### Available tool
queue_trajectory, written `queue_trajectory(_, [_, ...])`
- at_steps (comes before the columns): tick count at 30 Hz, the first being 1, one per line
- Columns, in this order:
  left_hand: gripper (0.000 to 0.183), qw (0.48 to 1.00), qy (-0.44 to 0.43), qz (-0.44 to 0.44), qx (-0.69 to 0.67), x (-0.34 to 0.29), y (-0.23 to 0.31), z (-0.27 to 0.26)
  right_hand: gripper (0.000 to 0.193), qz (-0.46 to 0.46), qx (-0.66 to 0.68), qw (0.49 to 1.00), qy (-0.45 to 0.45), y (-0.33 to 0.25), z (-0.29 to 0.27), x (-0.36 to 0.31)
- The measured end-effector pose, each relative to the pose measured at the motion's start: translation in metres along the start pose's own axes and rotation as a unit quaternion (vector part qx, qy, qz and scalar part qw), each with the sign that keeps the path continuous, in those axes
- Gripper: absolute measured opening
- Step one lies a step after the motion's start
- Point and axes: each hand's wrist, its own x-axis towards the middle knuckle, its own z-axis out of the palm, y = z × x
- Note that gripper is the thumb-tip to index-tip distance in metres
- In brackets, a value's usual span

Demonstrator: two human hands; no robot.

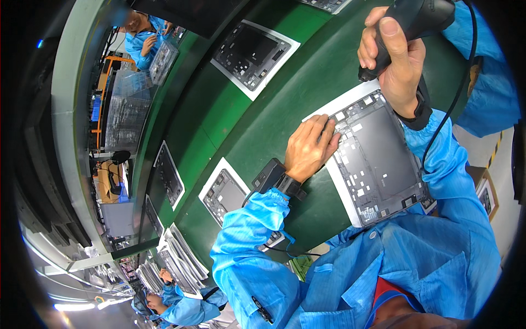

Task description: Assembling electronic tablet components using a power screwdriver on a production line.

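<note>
My right hand [395, 60] is wrapped round a black handheld scanner [422, 17], raised over the far end of a dark grey tablet housing [386, 153]. A black cable [452, 104] trails from the scanner past my right sleeve. The housing carries many small pale patches and lies on a white backing [343, 186] that shows along its edges. My left hand [311, 147] rests its outstretched fingers on the housing's upper left edge, with the thumb lying across the rim. A dark boxy device [268, 174] is strapped at my left wrist.
On the green bench [241, 137] lie more housings on white backings, one at the far side [253, 55] and one by my left forearm [226, 192]. A stack of white trays [183, 255] stands lower left. Co-workers in blue [189, 307] are at the left.
</note>
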Motion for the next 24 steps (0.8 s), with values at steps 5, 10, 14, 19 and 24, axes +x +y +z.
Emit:
queue_trajectory(5, [0.031, 0.999, 0.024, -0.031, -0.017, -0.003, 0.003, 0.003, 0.04, 0.041, -0.052, 0.985, -0.161, -0.003, 0.001, -0.006])
queue_trajectory(10, [0.031, 0.999, 0.029, -0.034, -0.016, 0.0, 0.003, 0.001, 0.029, 0.087, -0.011, 0.982, -0.17, 0.011, 0.004, -0.015])
queue_trajectory(14, [0.03, 0.999, 0.016, -0.036, -0.017, -0.002, 0.001, 0.001, 0.034, 0.076, -0.039, 0.982, -0.166, 0.016, -0.001, -0.015])
queue_trajectory(19, [0.03, 0.998, 0.042, -0.035, -0.018, -0.008, 0.001, 0.007, 0.023, 0.115, 0.061, 0.979, -0.158, 0.022, 0.018, -0.028])
queue_trajectory(24, [0.03, 0.997, 0.06, -0.039, -0.024, -0.011, 0.0, 0.01, 0.022, 0.144, 0.048, 0.969, -0.196, 0.036, 0.023, -0.043])
